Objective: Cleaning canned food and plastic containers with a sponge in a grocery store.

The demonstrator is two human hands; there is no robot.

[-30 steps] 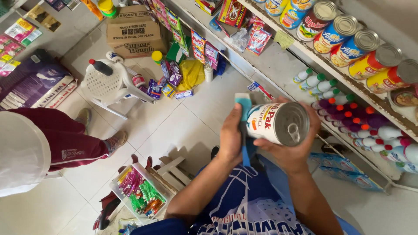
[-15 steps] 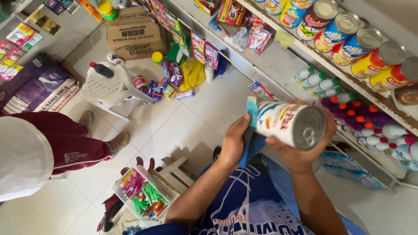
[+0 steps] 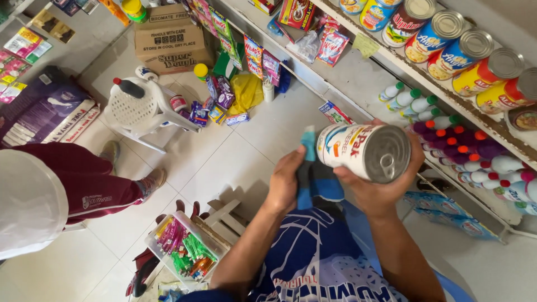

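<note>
At centre frame, the right hand [image 3: 376,193] is curled underneath a large white tin [image 3: 363,152]; the left hand [image 3: 286,184] presses a blue cloth [image 3: 313,182] against it.

Can [image 3: 358,151] white, red-blue print, silver lid — cloth [image 3: 313,182] blue, perhaps teal edge.

1. Upper left, we see a white plastic chair [image 3: 137,109] beside cardboard boxes [image 3: 170,47].
2. Upper right, tins [image 3: 464,47] line a shelf [image 3: 358,67].
3. At the lower centre sits a clear tray of sachets [image 3: 184,251].
4. At the left stands a person in maroon trousers [image 3: 84,179].
</note>
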